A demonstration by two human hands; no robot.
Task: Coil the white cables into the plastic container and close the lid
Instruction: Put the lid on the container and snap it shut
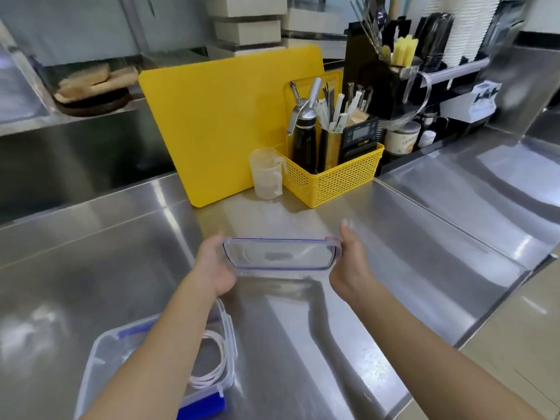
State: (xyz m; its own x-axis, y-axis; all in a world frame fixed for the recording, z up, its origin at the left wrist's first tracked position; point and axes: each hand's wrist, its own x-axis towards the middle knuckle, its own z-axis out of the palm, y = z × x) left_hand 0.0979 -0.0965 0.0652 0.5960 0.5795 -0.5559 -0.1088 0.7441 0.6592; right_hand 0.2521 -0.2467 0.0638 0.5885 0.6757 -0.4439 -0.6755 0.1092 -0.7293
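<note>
Head view looks down on a stainless steel counter (303, 344) in a kitchen, with a yellow cutting board (218, 128) propped upright at 12 o'clock and a yellow basket (333, 180) of tools just to its right; a clear measuring cup (268, 172) stands touching the basket's left side. Both forearms reach forward from 6 o'clock. The left hand (212, 265) and right hand (353, 262) grip the short ends of a clear lid (278, 256), fingers curled under its edges, thumbs on top, holding it level above the counter. At 7 o'clock the plastic container (100, 359) sits on the counter, partly hidden by the left forearm, with the white cables (215, 365) coiled inside and its blue latches open
</note>
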